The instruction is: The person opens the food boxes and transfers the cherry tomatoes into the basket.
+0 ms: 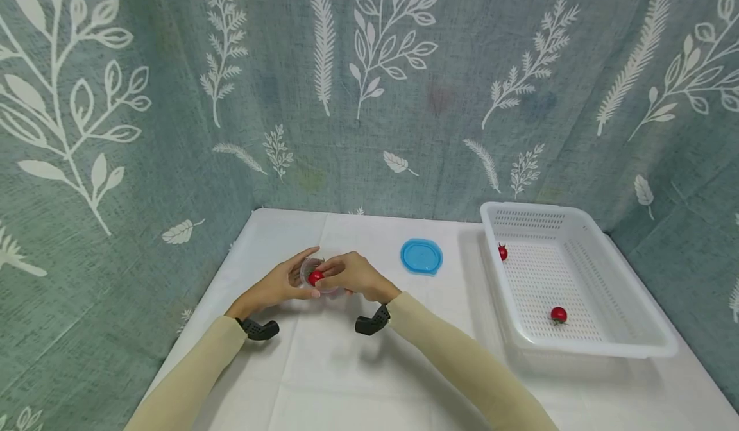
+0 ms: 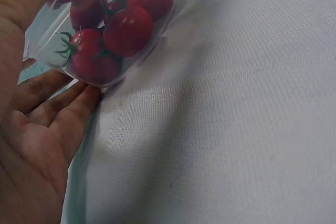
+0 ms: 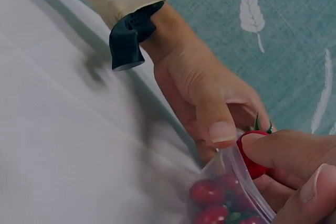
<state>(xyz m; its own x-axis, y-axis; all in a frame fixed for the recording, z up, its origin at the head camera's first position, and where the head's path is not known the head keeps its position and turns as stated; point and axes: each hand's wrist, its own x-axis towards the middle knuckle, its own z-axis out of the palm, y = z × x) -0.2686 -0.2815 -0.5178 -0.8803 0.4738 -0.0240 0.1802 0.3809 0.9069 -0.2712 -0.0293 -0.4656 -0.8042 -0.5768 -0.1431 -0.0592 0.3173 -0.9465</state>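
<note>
Head view, left hand (image 1: 276, 285) cupping clear tub (image 1: 316, 276), right hand (image 1: 352, 272) pinching tomato (image 1: 315, 278) at its rim, bare cloth (image 1: 323, 367) nearer.

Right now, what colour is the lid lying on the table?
Blue; the lid shows best in the head view.

A blue oval lid (image 1: 422, 255) lies flat on the white tablecloth (image 1: 323, 380), just left of a white perforated plastic basket (image 1: 606, 344). Two cherry tomatoes rest inside the basket: one (image 1: 503, 253) against its far left wall, another (image 1: 558, 315) nearer the front. A teal leaf-print curtain (image 1: 369, 84) hangs behind the table
</note>
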